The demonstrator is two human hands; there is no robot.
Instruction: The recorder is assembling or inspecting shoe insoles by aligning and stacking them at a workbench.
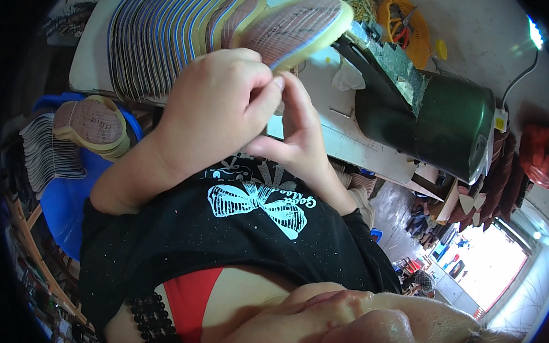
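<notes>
My left hand [219,106] is closed, its fingers curled and its thumb pressed in, just in front of an insole [299,29]. The insole is brown with a yellowish rim and a blue edge line, tilted toward the machine. Whatever the left fingers pinch is hidden. My right hand [300,136] is beside it, fingers stretched upward and thumb apart, fingertips meeting the left thumb. Nothing shows in its grasp. Behind the left hand, a fanned row of similar insoles [152,42] stands on the white table [92,63].
A dark green machine with a cylindrical body [425,116] stands at the right. Beyond it is a yellow basket [425,33] with tools. More insoles [92,124] are stacked at left over a blue stool or container [62,211]. Crumpled white plastic [347,76] lies near the machine.
</notes>
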